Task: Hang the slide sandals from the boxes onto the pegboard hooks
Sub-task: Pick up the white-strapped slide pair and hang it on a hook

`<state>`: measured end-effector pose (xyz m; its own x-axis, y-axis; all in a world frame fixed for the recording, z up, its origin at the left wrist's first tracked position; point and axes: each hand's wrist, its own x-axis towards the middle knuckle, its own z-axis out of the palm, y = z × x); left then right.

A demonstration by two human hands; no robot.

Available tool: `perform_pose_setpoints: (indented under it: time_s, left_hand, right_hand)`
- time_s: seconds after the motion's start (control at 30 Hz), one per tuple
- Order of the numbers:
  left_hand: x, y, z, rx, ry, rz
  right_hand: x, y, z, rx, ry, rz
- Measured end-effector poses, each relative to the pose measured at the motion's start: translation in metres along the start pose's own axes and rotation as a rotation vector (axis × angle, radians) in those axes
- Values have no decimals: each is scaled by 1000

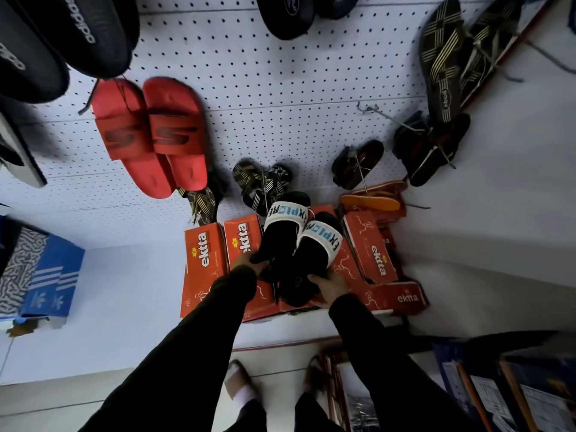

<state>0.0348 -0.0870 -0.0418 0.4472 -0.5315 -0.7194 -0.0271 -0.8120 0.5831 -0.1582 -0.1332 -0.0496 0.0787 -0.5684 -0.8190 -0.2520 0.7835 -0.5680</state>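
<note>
I hold a pair of black slide sandals with white "EXPLORE" straps above a row of orange "ektta" boxes (204, 255). My left hand (249, 264) grips the heel of the left slide (282, 236). My right hand (330, 286) grips the heel of the right slide (311, 260). Both slides point toes-up toward the white pegboard (280, 104). A bare metal hook (378, 115) sticks out of the pegboard at the right, apart from the slides.
Red slides (152, 135) hang at the left, black adidas slides (62, 35) at the top left, striped dark sandals (445, 57) at the right and low centre. Blue adidas boxes (50, 275) stand at the left. Dark boxes (498, 385) sit on the floor at the lower right.
</note>
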Motion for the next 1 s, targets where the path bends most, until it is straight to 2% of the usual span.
perform_pose_setpoints:
  time_s: [0.17, 0.33, 0.5, 0.73, 1.0]
  left_hand:
    - [-21, -15, 7, -227, -58, -90]
    - [-57, -19, 13, -428, -52, -51]
    - [-89, 1, 2, -541, -4, 74]
    - [-123, 55, -25, -730, 61, 319]
    - [-171, 133, -57, -872, 124, 610]
  right_hand:
    - [-16, 8, -25, 89, -79, 27]
    - [-37, 0, -37, 90, -54, -148]
    - [-68, -39, -41, 49, -80, -368]
    - [-116, -102, -36, 146, -72, -673]
    - [-190, -184, -39, 224, -100, -931]
